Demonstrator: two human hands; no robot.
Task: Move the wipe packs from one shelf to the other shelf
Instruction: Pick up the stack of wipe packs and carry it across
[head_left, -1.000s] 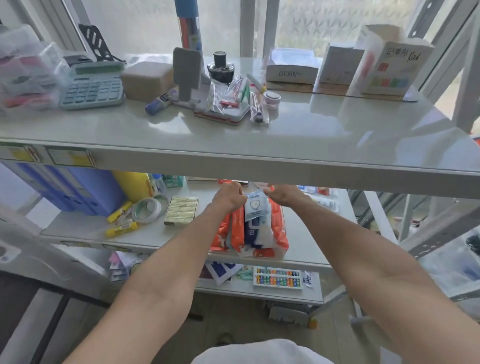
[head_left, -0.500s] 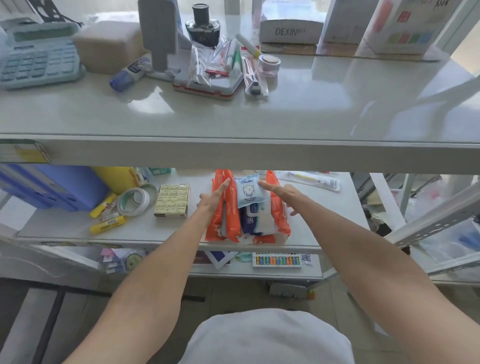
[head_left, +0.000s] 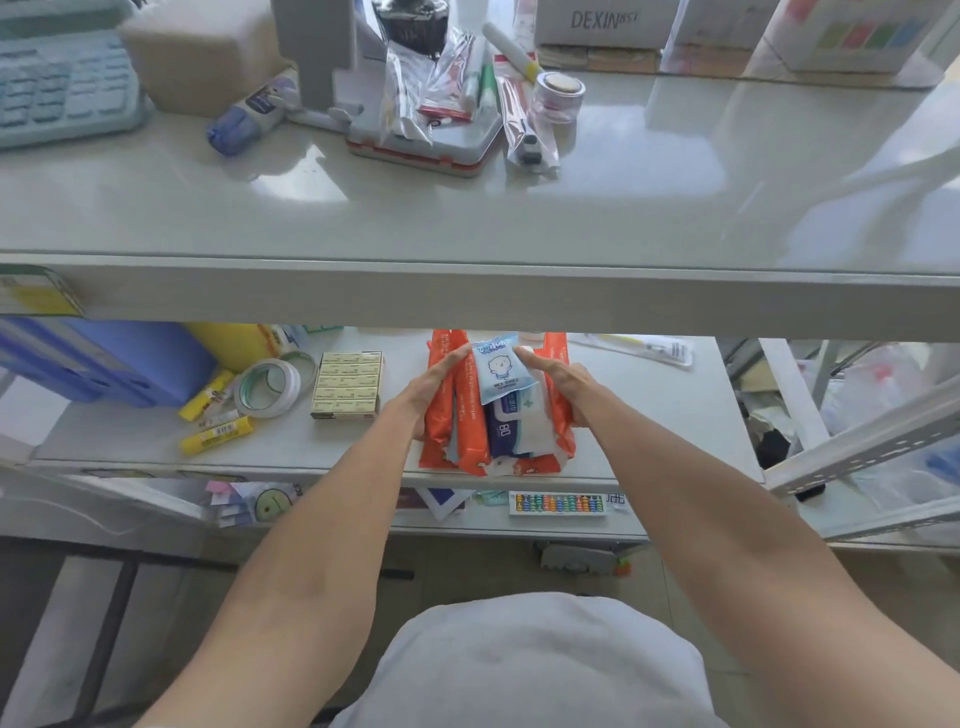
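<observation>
A bundle of wipe packs (head_left: 470, 421) stands on edge on the middle shelf (head_left: 670, 415): orange packs on both flanks, a purple-and-white pack between them, and a small light-blue pack (head_left: 500, 368) with a cartoon face on top. My left hand (head_left: 434, 387) presses flat against the left orange pack. Against the right orange pack lies my right hand (head_left: 563, 387), its fingertips touching the blue pack. Both hands squeeze the bundle from its sides. The top shelf (head_left: 467, 218) runs above, with bare glossy surface at its front and right.
On the middle shelf, left of the packs, lie a box of staples (head_left: 347, 384), tape rolls (head_left: 267, 387), yellow glue sticks (head_left: 215, 434) and blue folders (head_left: 98, 358). The top shelf holds a calculator (head_left: 62, 88), stationery clutter (head_left: 436, 109) and boxes (head_left: 605, 23) at the back. An abacus (head_left: 558, 504) lies on the bottom shelf.
My hands slid from the top of the bundle down to its two sides, fingers straightened, then closed in against the packs. The view tilted downward and moved closer.
</observation>
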